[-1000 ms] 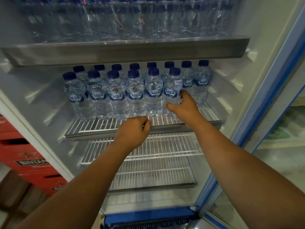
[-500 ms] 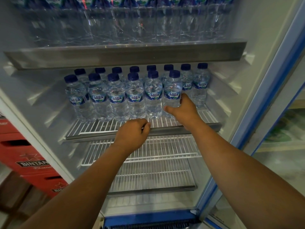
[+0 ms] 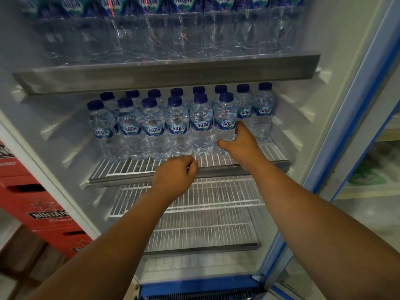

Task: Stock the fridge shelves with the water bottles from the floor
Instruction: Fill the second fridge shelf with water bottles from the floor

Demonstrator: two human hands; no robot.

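Right hand (image 3: 240,146) grips a clear bottle (image 3: 224,118) (ribbed plastic) — blue-capped.

The top-shelf bottles (image 3: 164,29) are cut off above; the red crates (image 3: 32,202) run off the left edge.

You've got stacked red crates (image 3: 32,191) along the left edge, with white BINTANG print and a star logo on their sides. Below them, in the lower left corner, are brown boxy shapes (image 3: 28,254), too blurred to identify. On the right of the frame a blue-framed glass door (image 3: 333,148) stands open, running from top right to bottom centre. Beyond it is pale grey floor (image 3: 372,217) with a yellowish band across it and a green blur above that. Light is dim and flat, no hard shadows.
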